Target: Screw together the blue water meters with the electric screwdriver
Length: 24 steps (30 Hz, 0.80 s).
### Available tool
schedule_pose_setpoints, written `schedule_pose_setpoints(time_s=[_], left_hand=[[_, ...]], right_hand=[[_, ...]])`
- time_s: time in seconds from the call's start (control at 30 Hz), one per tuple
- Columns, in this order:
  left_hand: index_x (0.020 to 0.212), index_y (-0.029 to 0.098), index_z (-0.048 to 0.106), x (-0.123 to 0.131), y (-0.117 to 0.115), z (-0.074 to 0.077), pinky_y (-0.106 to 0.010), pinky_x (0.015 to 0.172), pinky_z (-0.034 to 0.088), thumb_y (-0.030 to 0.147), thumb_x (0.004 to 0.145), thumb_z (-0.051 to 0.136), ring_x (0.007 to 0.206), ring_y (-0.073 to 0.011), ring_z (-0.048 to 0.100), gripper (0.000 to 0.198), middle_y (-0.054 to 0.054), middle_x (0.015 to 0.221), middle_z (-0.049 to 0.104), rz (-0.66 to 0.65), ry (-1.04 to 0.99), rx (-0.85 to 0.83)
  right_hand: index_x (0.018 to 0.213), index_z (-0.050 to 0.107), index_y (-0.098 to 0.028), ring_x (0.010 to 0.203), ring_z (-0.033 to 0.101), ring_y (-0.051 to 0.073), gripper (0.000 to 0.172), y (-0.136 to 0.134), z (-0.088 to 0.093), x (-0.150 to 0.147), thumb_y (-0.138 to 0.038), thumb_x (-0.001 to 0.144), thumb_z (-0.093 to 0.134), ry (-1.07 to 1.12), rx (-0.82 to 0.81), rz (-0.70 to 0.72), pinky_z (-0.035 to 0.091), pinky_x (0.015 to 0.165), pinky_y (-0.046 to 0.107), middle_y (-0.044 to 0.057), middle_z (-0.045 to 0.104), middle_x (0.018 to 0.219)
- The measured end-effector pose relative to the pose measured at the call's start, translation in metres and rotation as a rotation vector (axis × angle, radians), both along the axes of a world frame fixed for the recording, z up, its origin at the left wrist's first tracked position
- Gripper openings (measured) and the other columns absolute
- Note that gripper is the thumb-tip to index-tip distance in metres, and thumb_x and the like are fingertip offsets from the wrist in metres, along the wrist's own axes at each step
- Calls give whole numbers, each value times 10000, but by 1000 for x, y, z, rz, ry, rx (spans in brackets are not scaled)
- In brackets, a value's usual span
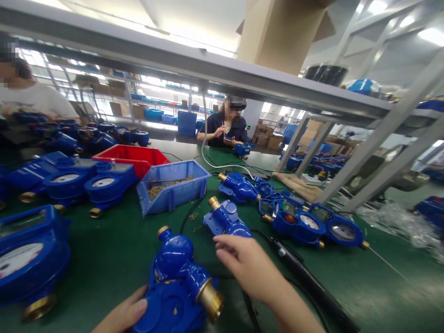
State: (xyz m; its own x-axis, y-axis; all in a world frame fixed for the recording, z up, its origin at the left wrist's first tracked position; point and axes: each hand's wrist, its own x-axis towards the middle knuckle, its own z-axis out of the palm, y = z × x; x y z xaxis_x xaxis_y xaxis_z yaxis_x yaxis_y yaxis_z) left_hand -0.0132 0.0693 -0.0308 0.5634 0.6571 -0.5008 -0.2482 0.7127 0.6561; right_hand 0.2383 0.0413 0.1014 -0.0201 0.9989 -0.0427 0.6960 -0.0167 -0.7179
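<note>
A blue water meter (173, 268) with brass threaded ends lies underside up at the near edge of the bench. My left hand (126, 310) grips its left side, the thumb on the blue casing and the other fingers hidden. To the right, my right hand (243, 259) is open with fingers stretched out, holding nothing. Just beyond its fingertips is a second upturned water meter (225, 217); whether they touch, I cannot tell. A black electric screwdriver (305, 273) with a cable lies right of my right hand.
A blue bin (176, 189) holds small brass screws, with several loose screws (194, 215) beside it. Behind it sits a red bin (130, 157). More meters (107, 185) stand left and right. A grey shelf beam (194, 60) crosses above; a co-worker (225, 125) sits opposite.
</note>
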Motion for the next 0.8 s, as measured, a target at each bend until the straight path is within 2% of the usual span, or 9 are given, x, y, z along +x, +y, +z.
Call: schedule_pose_setpoints(time_s=[0.1,0.17,0.23,0.3,0.4,0.5,0.57,0.67,0.8], left_hand=[[805,154,725,5,-1,8,-472,955,438,492,422,816,992,-400,620,520,-117,819,748,-13,-39,-6],[840,157,728,7,-1,14,-466,950,443,496,443,806,989,-388,625,528,-103,811,750,-45,-56,9],[922,149,720,7,-1,21,-467,946,445,478,499,778,1010,-382,617,539,-98,842,749,-77,-40,34],[997,140,701,7,-1,27,-462,951,441,430,545,756,1050,-378,595,539,-95,882,746,-96,-18,51],[1059,143,678,6,-3,34,-453,959,433,375,589,726,1098,-372,566,527,-85,937,738,-103,-13,60],[1088,146,664,5,-7,40,-453,949,439,382,631,690,1121,-367,550,515,-81,971,731,-107,-10,70],[1086,147,665,6,-10,44,-458,943,443,416,636,681,1118,-370,551,524,-83,977,729,-113,-10,81],[1065,153,675,7,-11,50,-468,946,443,451,615,694,1103,-378,561,540,-83,961,733,-124,-12,105],[1074,154,674,8,-8,54,-459,953,442,450,583,726,1104,-381,561,575,-86,929,739,-129,-14,141]], right_hand=[[1081,629,-153,860,650,206,385,-18,26,39,-403,824,486,49,196,-276,505,792,324,92,691,959],[1087,607,-147,850,654,196,377,-27,27,67,-388,858,430,-182,172,-453,508,785,314,91,686,951],[1067,616,-165,883,643,204,309,-34,15,90,-302,869,422,-490,29,-549,485,814,325,86,679,959],[1056,628,-146,936,619,252,281,-42,-8,106,-225,842,464,-649,-86,-582,459,833,367,119,666,967],[1186,558,-85,936,608,332,387,-54,-47,118,-190,816,513,-764,-214,-608,457,781,425,194,629,987],[1351,383,-92,897,624,341,524,-64,-73,124,-220,853,484,-804,-281,-619,468,730,420,200,611,990],[1385,325,-115,919,625,317,521,-71,-80,126,-224,886,428,-810,-283,-618,468,748,396,179,606,1003],[1376,336,-125,923,631,293,491,-86,-81,127,-197,893,396,-802,-294,-630,472,755,372,160,611,1012],[1357,339,-77,887,648,308,466,-115,-81,136,-208,912,306,-771,-339,-690,487,732,404,189,627,1017]])
